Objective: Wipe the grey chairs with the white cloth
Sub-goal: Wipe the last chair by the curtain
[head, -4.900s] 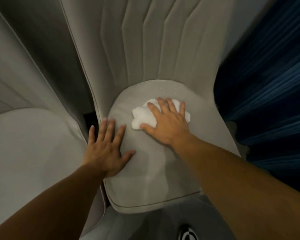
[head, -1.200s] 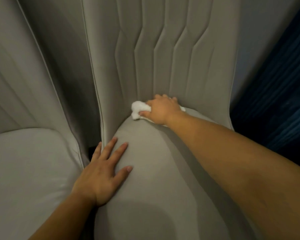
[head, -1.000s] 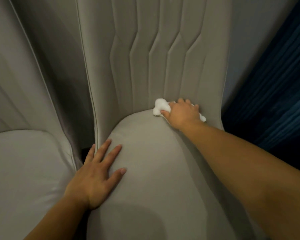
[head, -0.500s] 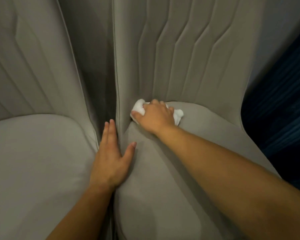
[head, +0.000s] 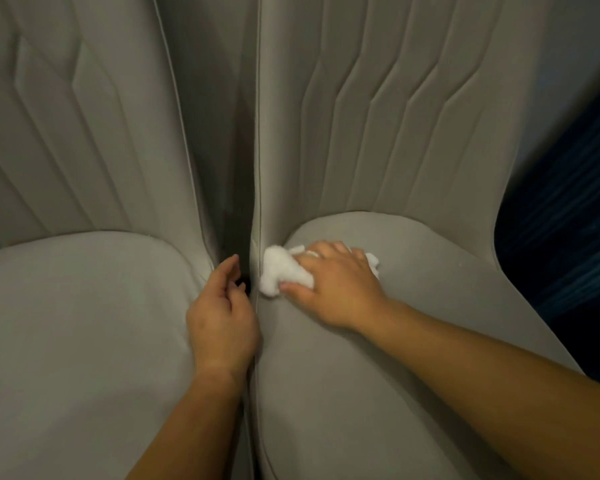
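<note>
White cloth [head: 284, 271]: bunched at centre frame, now at the right chair [head: 378, 358] seat's back left corner, having swept across from the right | right hand [head: 336, 285] grip: pressed on it, thumb curled against it | left hand [head: 222, 320]: moved into the gap beside left chair [head: 84, 323], fingers loose, empty | likely this seat's rear edge nearly done.

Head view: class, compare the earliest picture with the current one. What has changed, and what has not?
The right hand slid the white cloth from mid-seat to the right chair's back-left corner. The left hand shifted into the gap between chairs. The cloth stays under the right hand.
</note>
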